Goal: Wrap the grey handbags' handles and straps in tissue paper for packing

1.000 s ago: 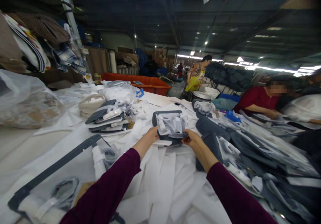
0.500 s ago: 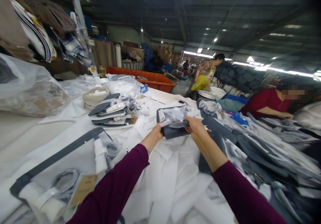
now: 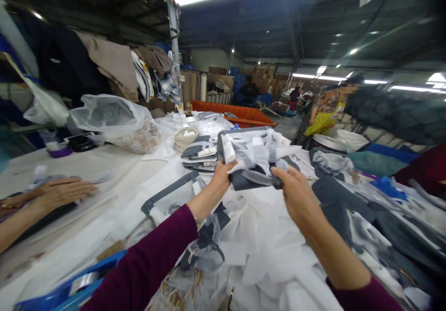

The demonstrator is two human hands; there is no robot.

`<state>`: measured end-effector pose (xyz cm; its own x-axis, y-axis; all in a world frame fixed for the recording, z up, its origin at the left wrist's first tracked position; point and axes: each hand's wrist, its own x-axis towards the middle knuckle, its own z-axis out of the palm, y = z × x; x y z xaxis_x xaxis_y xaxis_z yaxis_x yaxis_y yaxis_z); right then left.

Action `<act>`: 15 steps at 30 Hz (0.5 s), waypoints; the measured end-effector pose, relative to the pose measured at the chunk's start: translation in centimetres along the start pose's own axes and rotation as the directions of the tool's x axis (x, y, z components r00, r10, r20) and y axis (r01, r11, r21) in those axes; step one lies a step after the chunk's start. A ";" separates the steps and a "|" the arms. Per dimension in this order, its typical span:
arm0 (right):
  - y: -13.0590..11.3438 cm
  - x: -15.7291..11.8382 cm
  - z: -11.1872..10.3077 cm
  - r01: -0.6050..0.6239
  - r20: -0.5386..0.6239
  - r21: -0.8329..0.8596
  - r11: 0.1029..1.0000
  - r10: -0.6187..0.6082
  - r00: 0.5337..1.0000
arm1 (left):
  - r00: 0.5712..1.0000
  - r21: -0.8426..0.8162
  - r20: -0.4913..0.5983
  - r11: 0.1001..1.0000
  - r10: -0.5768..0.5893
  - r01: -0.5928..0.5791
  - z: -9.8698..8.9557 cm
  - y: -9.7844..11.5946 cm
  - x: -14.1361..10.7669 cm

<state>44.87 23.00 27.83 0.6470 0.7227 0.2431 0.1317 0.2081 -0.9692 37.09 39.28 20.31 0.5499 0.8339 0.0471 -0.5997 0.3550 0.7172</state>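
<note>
A dark grey bag (image 3: 249,181) with white wrapping and clear plastic on it is held up over the table. My left hand (image 3: 222,176) grips its lower left corner, fingers partly hidden beneath it. At its right side, my right hand (image 3: 291,183) is closed on the bag's edge. Behind and to the left lies a stack of similar grey bags (image 3: 199,152). A flat bag with a dark rim (image 3: 170,191) rests nearer, left of my left forearm. White foam sheets (image 3: 268,236) spread below the held bag.
Another person's hands (image 3: 66,192) rest on the table at the left. A blue tape dispenser (image 3: 75,285) sits at the lower left. Grey bags (image 3: 386,222) are piled at the right. Beyond are an orange bin (image 3: 237,112) and a person in a yellow apron (image 3: 322,118).
The view has swung left, bringing another person's hands and the tape dispenser into sight. The held bag is raised nearer the camera, still in both my hands.
</note>
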 end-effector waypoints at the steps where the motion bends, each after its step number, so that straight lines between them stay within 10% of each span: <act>1: -0.2 -1.5 1.5 -0.012 0.041 0.049 0.999 0.010 0.999 | 0.998 0.070 -0.048 0.997 0.045 -0.042 -1.6 2.2 -1.3; 6: 3.3 -8.4 10.1 -0.206 0.160 0.224 0.953 0.172 0.972 | 0.934 0.380 -0.270 0.917 0.235 -0.121 -11.7 10.1 -8.7; 10: 8.9 -12.8 14.7 -0.438 0.115 0.180 0.881 0.423 0.899 | 0.904 0.542 -0.355 0.840 0.238 -0.008 -19.0 10.7 -12.5; 15: 10.7 -16.4 15.1 -0.510 0.034 0.168 0.844 0.512 0.858 | 0.875 0.721 -0.344 0.692 0.341 0.014 -21.2 9.5 -14.0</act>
<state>24.33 23.35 14.07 0.5970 0.7495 -0.2860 -0.3445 -0.0824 -0.9352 11.36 39.97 11.67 0.0769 0.9959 0.0468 0.0116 -0.0478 0.9988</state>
